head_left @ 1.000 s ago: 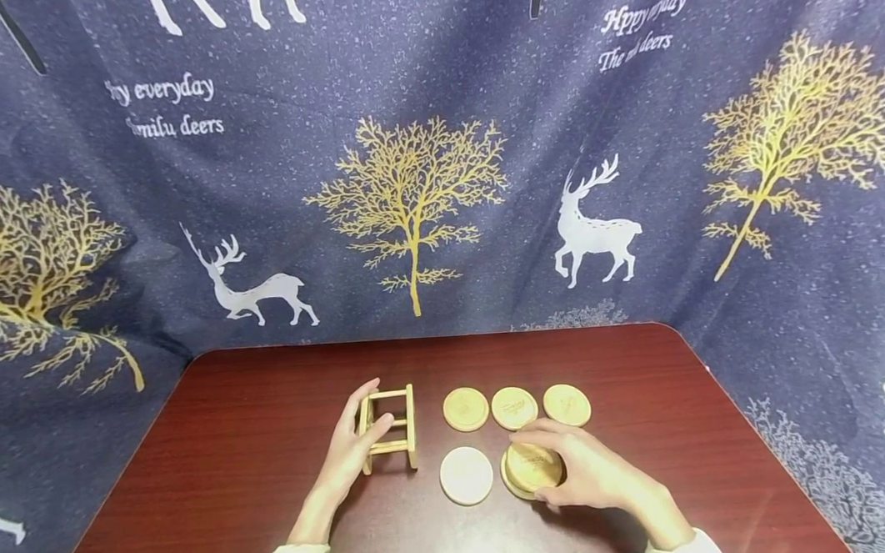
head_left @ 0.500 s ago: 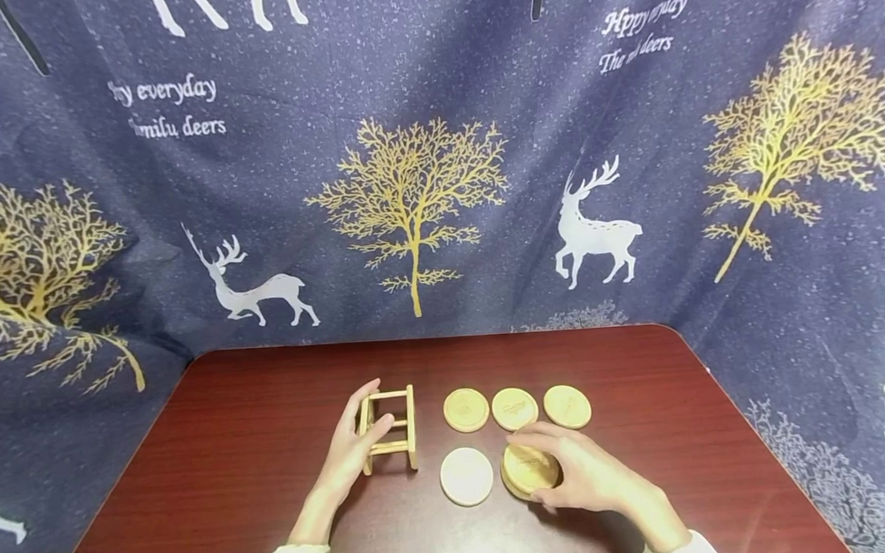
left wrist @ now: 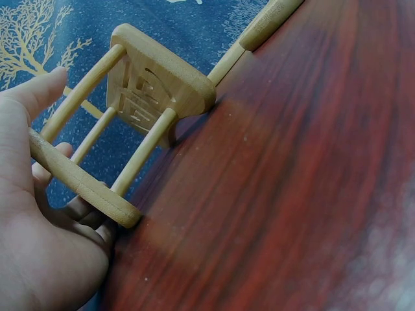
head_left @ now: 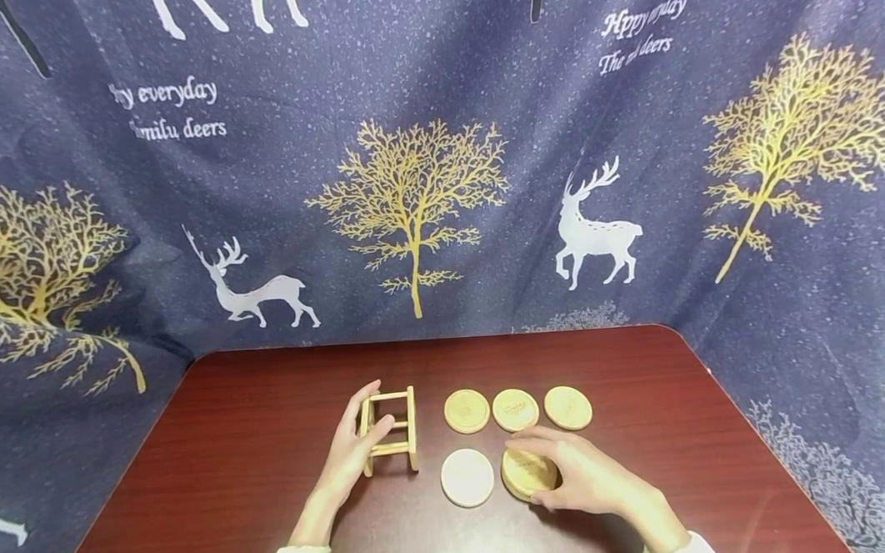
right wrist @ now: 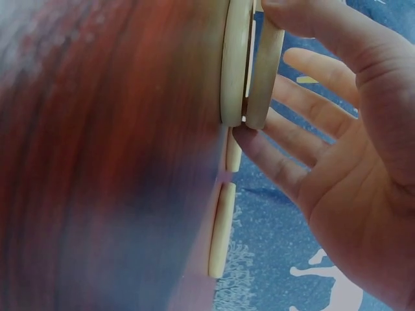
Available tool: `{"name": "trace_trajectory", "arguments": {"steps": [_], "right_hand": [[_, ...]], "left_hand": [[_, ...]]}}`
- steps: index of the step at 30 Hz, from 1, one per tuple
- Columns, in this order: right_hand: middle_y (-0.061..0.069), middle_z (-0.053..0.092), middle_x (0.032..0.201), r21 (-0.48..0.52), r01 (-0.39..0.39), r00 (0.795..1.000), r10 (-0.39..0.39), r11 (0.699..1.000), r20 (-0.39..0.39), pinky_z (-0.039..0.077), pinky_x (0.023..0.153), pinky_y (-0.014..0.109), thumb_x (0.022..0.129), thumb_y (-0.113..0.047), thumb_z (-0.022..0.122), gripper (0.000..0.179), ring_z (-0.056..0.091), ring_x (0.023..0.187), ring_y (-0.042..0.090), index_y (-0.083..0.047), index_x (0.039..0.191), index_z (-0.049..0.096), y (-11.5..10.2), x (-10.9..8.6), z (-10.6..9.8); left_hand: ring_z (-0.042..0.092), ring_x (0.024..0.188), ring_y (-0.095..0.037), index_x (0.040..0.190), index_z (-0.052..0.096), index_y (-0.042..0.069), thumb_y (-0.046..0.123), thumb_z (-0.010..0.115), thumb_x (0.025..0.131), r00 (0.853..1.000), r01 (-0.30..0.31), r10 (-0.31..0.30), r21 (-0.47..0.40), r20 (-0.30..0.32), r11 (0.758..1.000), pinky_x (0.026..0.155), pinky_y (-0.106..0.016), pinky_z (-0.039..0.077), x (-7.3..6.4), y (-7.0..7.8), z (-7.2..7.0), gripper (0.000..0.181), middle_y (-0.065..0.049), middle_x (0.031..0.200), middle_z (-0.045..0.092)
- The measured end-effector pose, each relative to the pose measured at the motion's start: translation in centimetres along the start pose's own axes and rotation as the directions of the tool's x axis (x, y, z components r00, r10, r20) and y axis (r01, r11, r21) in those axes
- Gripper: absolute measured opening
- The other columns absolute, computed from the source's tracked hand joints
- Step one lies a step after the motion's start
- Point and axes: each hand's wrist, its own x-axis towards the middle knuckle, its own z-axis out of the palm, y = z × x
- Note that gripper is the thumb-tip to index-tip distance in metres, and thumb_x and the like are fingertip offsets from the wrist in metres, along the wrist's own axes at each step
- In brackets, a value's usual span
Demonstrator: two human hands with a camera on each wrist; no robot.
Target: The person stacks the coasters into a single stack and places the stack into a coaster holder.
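My left hand (head_left: 344, 461) holds a small wooden coaster rack (head_left: 411, 428) by its left side panel. In the left wrist view, the rack's far panel (left wrist: 170, 59) has cut-out slots, and round rods join the two panels. My right hand (head_left: 588, 473) pinches a round wooden coaster (head_left: 531, 470) by its edge, thumb on the near side and fingers on the far side. Directly beneath lies another coaster (right wrist: 235, 71), with a thin gap between the two in the right wrist view. A paler coaster (head_left: 467, 477) lies flat just left of them.
Behind the hands, three more coasters lie in a row: a left one (head_left: 467, 411), a middle one (head_left: 515, 410) and a right one (head_left: 568, 408). The reddish-brown table (head_left: 255, 428) ends at a dark blue cloth (head_left: 432, 76) printed with deer and trees.
The coaster in my right hand has shifted slightly left, so it now nearly lines up with the coaster beneath. My left hand and the rack have stayed in place.
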Motion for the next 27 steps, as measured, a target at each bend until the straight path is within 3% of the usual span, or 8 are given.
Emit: {"name": "trace_trajectory", "arguments": {"steps": [3, 7, 10, 13, 18, 22, 25, 27], "right_hand": [[-0.002, 0.071, 0.142, -0.01, 0.011, 1.0, -0.011, 1.0, -0.009, 0.058, 0.105, 0.042, 0.077, -0.017, 0.098, 0.071, 0.069, 0.128, 0.018, -0.012, 0.143, 0.072, 0.1, 0.0, 0.1], [-0.002, 0.071, 0.141, -0.02, 0.018, 1.0, -0.018, 1.0, -0.011, 0.058, 0.104, 0.042, 0.076, -0.017, 0.098, 0.072, 0.069, 0.128, 0.017, -0.012, 0.142, 0.073, 0.1, 0.0, 0.2], [-0.001, 0.071, 0.142, -0.028, 0.014, 1.0, -0.014, 1.0, -0.002, 0.058, 0.105, 0.042, 0.075, -0.017, 0.099, 0.072, 0.069, 0.129, 0.018, -0.012, 0.142, 0.073, 0.1, 0.0, 0.2], [0.0, 0.072, 0.142, -0.029, 0.0, 1.0, 0.0, 1.0, 0.009, 0.058, 0.105, 0.043, 0.075, -0.017, 0.099, 0.073, 0.069, 0.129, 0.019, -0.012, 0.143, 0.073, -0.1, 0.0, 0.2], [-0.002, 0.071, 0.143, -0.024, -0.034, 0.999, 0.035, 0.999, 0.03, 0.058, 0.106, 0.042, 0.075, -0.017, 0.099, 0.073, 0.068, 0.13, 0.018, -0.015, 0.143, 0.073, -0.2, -0.1, 0.2], [-0.001, 0.071, 0.143, -0.038, -0.03, 0.999, 0.031, 0.999, 0.029, 0.058, 0.106, 0.043, 0.074, -0.017, 0.1, 0.074, 0.068, 0.131, 0.019, -0.015, 0.143, 0.073, -0.2, -0.1, 0.3], [0.0, 0.071, 0.143, -0.052, -0.016, 1.0, 0.017, 0.999, 0.021, 0.058, 0.106, 0.044, 0.073, -0.018, 0.101, 0.075, 0.068, 0.131, 0.02, -0.014, 0.143, 0.073, -0.1, -0.2, 0.3], [0.0, 0.071, 0.143, -0.053, -0.01, 1.0, 0.011, 0.999, 0.018, 0.058, 0.106, 0.044, 0.073, -0.019, 0.101, 0.076, 0.068, 0.131, 0.021, -0.015, 0.144, 0.072, -0.1, -0.2, 0.3]], "left_hand": [[0.039, 0.155, -0.034, 0.165, 0.048, 0.009, 0.013, 0.075, 0.105, 1.0, 0.017, -0.017, -0.009, 0.007, 1.0, 0.117, -0.045, 0.04, 0.0, 0.0, 0.0, 0.067, -0.011, 0.172, 0.045], [0.044, 0.151, -0.028, 0.165, 0.049, 0.013, 0.018, 0.076, 0.105, 0.999, -0.038, 0.039, -0.018, 0.01, 0.999, 0.109, -0.037, 0.046, 0.5, -2.0, -0.3, 0.066, -0.009, 0.17, 0.047], [0.047, 0.146, -0.018, 0.165, 0.052, 0.019, 0.026, 0.08, 0.104, 0.998, -0.065, 0.065, -0.017, 0.011, 0.998, 0.104, -0.027, 0.047, 1.3, -4.5, -0.8, 0.067, -0.002, 0.168, 0.05], [0.046, 0.146, -0.015, 0.165, 0.052, 0.021, 0.028, 0.081, 0.104, 0.998, -0.054, 0.055, -0.015, 0.014, 0.998, 0.106, -0.026, 0.045, 1.3, -4.7, -0.9, 0.068, -0.001, 0.168, 0.05], [0.045, 0.148, -0.026, 0.165, 0.05, 0.013, 0.027, 0.078, 0.104, 0.993, -0.118, 0.118, -0.024, 0.009, 0.993, 0.106, -0.034, 0.043, 0.6, -3.1, -0.6, 0.068, -0.01, 0.168, 0.05], [0.046, 0.145, -0.022, 0.165, 0.051, 0.016, 0.025, 0.078, 0.105, 0.991, -0.134, 0.134, -0.019, 0.012, 0.991, 0.102, -0.029, 0.047, 0.9, -4.2, -0.7, 0.066, -0.007, 0.168, 0.05], [0.046, 0.144, -0.012, 0.165, 0.052, 0.022, 0.025, 0.079, 0.105, 0.995, -0.097, 0.097, -0.001, 0.018, 0.995, 0.103, -0.025, 0.046, 1.4, -5.1, -0.9, 0.066, 0.002, 0.167, 0.05], [0.046, 0.144, -0.013, 0.165, 0.051, 0.02, 0.024, 0.079, 0.105, 0.996, -0.084, 0.084, 0.009, 0.012, 0.996, 0.103, -0.025, 0.046, 1.2, -4.6, -0.8, 0.066, 0.001, 0.167, 0.051]]}}
